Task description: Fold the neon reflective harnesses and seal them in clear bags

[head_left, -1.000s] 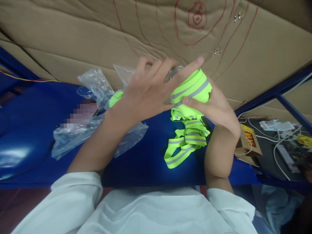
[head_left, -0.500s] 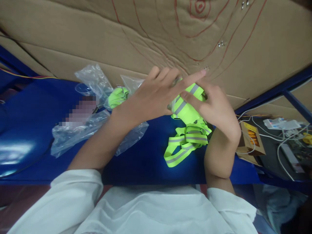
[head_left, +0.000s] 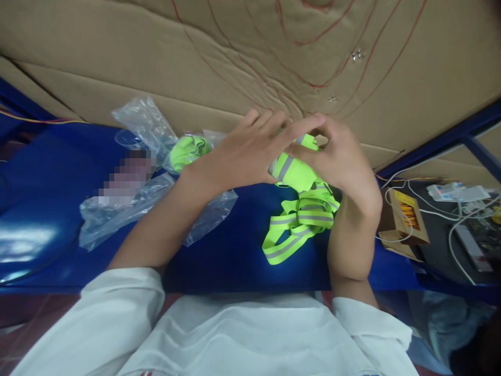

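My left hand [head_left: 256, 149] is closed around one end of a neon yellow-green reflective strap [head_left: 291, 169] with a grey stripe. On the strap's other side, the bent fingers of my right hand [head_left: 338, 151] hold it too, and the two hands' fingertips meet near its top. Part of the strap is wrapped into a flat bundle between the hands. Its loose loops hang down and lie on the blue table [head_left: 242, 250]. Left of my left wrist, another rolled yellow-green strap [head_left: 189, 151] rests among clear plastic bags [head_left: 146, 122].
Upright cardboard [head_left: 136, 57] with red curved lines stands behind the table. A pixelated patch [head_left: 127, 177] covers something on the left. At the right are an open cardboard box [head_left: 405, 219], white cables and a power strip [head_left: 456, 192] on a dark surface.
My right fingers have curled in and drawn nearer to my left hand, covering more of the bundle's upper end. The camera's view has shifted slightly.
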`<state>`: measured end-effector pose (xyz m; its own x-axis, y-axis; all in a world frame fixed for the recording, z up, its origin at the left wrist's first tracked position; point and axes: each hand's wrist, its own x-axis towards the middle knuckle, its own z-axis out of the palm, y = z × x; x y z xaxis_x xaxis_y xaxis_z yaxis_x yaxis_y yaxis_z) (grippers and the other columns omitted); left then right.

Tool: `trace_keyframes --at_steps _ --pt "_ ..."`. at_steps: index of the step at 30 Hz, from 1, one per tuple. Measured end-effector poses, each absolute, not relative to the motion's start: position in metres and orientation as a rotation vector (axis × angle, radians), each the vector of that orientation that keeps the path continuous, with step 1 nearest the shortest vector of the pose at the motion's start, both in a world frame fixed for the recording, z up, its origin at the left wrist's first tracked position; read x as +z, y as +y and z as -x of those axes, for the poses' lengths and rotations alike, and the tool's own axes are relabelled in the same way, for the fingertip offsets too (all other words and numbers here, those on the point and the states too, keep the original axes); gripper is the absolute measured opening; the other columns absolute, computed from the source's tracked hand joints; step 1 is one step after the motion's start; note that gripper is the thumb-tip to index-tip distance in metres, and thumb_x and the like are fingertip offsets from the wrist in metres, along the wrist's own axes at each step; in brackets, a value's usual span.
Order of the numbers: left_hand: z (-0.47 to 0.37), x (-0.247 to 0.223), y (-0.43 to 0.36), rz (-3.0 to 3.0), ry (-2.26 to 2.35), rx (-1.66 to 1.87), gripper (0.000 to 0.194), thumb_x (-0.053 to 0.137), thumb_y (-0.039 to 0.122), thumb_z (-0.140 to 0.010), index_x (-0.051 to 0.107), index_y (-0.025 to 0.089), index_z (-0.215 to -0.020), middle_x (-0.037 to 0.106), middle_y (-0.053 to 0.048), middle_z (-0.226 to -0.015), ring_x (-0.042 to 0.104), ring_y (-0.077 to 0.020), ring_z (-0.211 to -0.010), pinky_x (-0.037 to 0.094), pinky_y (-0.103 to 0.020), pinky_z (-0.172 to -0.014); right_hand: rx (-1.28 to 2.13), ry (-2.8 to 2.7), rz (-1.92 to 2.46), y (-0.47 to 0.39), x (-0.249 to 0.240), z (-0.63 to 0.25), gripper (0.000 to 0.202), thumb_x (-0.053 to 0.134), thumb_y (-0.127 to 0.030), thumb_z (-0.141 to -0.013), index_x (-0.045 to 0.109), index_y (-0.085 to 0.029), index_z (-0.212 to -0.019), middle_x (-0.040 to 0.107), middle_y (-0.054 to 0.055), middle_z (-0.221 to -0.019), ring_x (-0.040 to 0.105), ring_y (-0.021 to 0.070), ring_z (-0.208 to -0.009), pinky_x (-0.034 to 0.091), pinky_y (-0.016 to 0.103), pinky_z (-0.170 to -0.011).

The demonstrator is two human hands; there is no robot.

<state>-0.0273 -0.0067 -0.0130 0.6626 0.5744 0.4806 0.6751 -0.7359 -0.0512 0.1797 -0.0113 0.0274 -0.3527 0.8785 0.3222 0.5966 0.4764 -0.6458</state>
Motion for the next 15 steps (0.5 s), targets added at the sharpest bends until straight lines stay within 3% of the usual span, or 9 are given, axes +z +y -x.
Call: trace_keyframes --at_steps 4,8,12,15 --pt "0.025 -0.012 -0.011 2.755 -0.989 -0.681 0.091 0.077 0.03 -0.091 0.024 0.024 -0.165 0.055 -0.015 -0.151 0.053 -0.037 -0.14 0.043 -0.052 -0.113 0.603 -2.17 1.146 -0.011 0.028 -0.184 0.007 0.074 -0.037 -0.092 0.075 -0.035 -0.098 0.078 -0.004 -0.104 0.068 0.0284 -0.103 0.056 0.047 -0.102" --pt "0.019 -0.012 -0.016 2.887 -0.953 -0.675 0.093 0.081 0.016 -0.081 0.031 0.018 -0.159 0.054 -0.015 -0.155 0.052 -0.0326 -0.144 0.041 -0.044 -0.118 0.69 -2.31 1.024 -0.001 0.021 -0.188 0.013 0.066 -0.031 -0.093 0.079 -0.028 -0.094 0.076 -0.003 -0.09 0.069 0.0258 -0.091 0.057 0.044 -0.091" --pt "0.012 -0.018 -0.017 2.91 -0.985 -0.556 0.095 0.086 0.015 -0.076 0.036 0.016 -0.157 0.057 -0.017 -0.145 0.057 -0.0363 -0.136 0.045 -0.044 -0.112 0.743 -2.344 1.052 0.015 0.01 -0.192 0.023 0.069 -0.035 -0.087 0.064 -0.024 -0.067 0.061 -0.004 -0.066 0.06 0.0189 -0.071 0.054 0.035 -0.071" --pt "0.011 -0.02 -0.015 2.737 -1.01 -0.574 0.101 0.091 0.015 -0.074 0.035 0.02 -0.159 0.055 -0.018 -0.144 0.057 -0.0391 -0.132 0.047 -0.046 -0.108 0.756 -2.211 1.067 0.022 0.008 -0.194 0.022 0.075 -0.037 -0.083 0.062 -0.024 -0.071 0.062 -0.003 -0.072 0.06 0.0187 -0.074 0.055 0.035 -0.073"
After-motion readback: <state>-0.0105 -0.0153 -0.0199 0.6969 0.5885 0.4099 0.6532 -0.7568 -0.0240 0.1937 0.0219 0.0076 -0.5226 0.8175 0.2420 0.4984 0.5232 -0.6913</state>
